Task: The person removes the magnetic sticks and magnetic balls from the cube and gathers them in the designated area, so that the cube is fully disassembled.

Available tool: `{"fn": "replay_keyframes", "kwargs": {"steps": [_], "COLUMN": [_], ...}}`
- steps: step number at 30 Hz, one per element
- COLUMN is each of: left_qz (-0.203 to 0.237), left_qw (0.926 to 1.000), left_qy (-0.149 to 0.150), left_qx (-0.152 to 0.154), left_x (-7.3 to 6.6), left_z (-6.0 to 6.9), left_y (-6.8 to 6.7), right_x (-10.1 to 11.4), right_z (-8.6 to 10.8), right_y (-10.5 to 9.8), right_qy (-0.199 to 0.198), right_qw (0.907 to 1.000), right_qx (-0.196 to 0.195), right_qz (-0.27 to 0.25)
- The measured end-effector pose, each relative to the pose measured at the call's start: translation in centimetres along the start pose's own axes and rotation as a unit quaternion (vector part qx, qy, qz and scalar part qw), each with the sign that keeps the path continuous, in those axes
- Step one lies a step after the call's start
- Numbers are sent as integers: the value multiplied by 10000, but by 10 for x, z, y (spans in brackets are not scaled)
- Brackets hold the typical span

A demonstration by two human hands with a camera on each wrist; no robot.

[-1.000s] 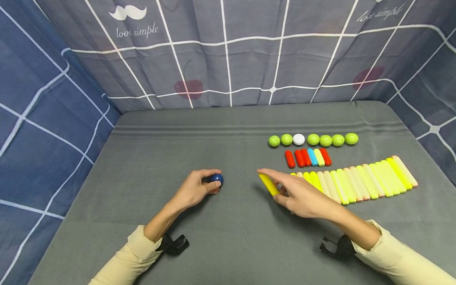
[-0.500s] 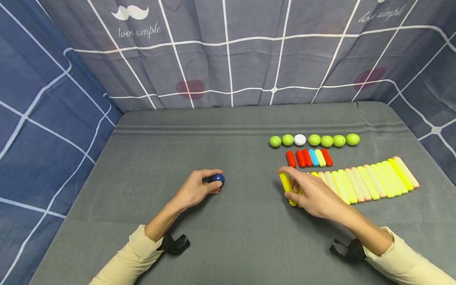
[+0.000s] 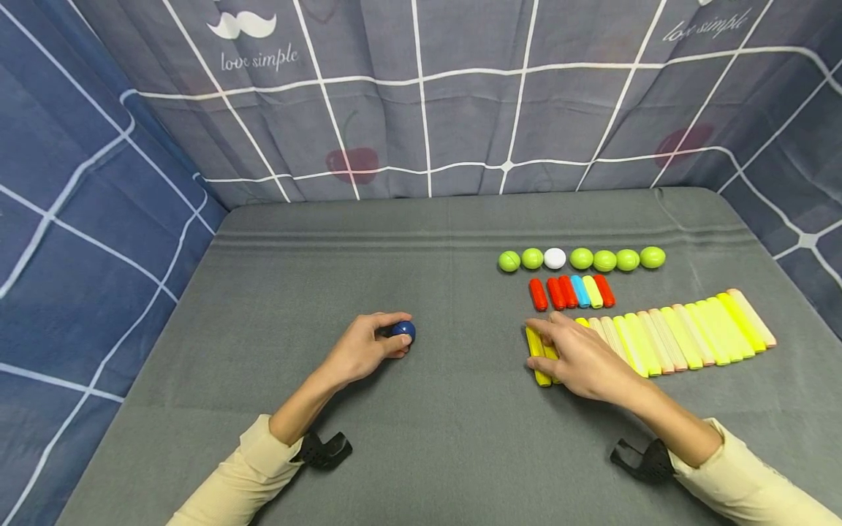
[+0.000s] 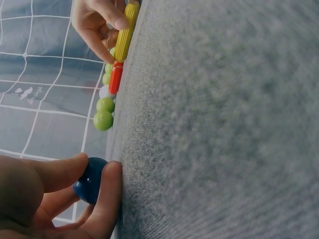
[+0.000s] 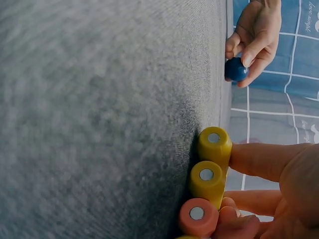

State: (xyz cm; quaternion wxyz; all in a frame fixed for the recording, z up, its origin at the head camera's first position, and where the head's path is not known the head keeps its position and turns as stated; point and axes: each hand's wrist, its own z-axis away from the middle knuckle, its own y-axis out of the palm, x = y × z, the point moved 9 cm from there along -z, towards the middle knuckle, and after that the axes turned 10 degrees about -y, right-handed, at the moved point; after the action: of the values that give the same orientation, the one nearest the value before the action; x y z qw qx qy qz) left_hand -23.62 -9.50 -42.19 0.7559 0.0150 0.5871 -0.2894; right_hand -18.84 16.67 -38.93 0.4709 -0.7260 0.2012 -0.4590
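Note:
In the head view, my left hand [image 3: 358, 349] pinches a shiny dark blue ball [image 3: 403, 329] just above or on the grey cloth; I cannot tell which. The left wrist view has this blue ball [image 4: 88, 185] between thumb and fingers. My right hand [image 3: 582, 358] holds a yellow magnetic rod [image 3: 536, 343] at the left end of a long row of rods [image 3: 664, 340]. Thumb and forefinger lie over it. From the right wrist, the yellow rod [image 5: 222, 149] shows a silver end disc and lies beside a second yellow rod [image 5: 199, 184] and a pink one [image 5: 189, 219].
Behind the long row lie short rods [image 3: 571, 291] in red, blue and pale yellow. Farther back runs a line of green balls [image 3: 582, 258] with one white ball [image 3: 555, 258]. Grey cloth [image 3: 421, 438] covers the table, and a checked curtain [image 3: 460, 117] hangs around it.
My right hand has moved right and lowered the yellow rod from above the cloth to the left end of the row. My left hand keeps the blue ball in place.

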Motion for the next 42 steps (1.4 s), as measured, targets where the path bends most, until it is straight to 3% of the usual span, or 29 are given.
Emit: {"fn": "replay_keyframes", "kwargs": {"steps": [10,14,17,20,24,29,32,36,42], "left_qz": [-77,-472,-738,-613,-321,-206,-189,-17,-69], "left_qw": [9999,9989,9973,9979,9991,9994,9994,9998,9988], "left_qy": [-53,-45,-44,-103,-87,243,216,-130,-366], "left_qx": [-81,-70,-3,203,279,-127,-186,-164,-306], "left_x": [1,-1,-5,-10,-27,-64,-79,-82,-73], "left_z": [-1,-1,-3,-10,-34,-81,-110,-136,-149], "left_y": [0,0,0,3,12,27,38,50,59], "right_x": [-2,-1,0,-1,-3,-5,-5,-4,-4], "right_z": [13,14,12,11,13,15,15,13,16], "right_y": [-5,-3,-2,-2,-2,-3,-3,-2,-2], "right_qy": [-296,-416,-480,-515,-496,-494,-513,-592,-598], "right_qw": [9993,9990,9987,9984,9985,9986,9985,9981,9981], "right_qx": [-230,-166,-153,-155,-132,-127,-134,-143,-118], "right_qz": [-60,-66,-119,-150,-172,-149,-133,-94,-66]}}
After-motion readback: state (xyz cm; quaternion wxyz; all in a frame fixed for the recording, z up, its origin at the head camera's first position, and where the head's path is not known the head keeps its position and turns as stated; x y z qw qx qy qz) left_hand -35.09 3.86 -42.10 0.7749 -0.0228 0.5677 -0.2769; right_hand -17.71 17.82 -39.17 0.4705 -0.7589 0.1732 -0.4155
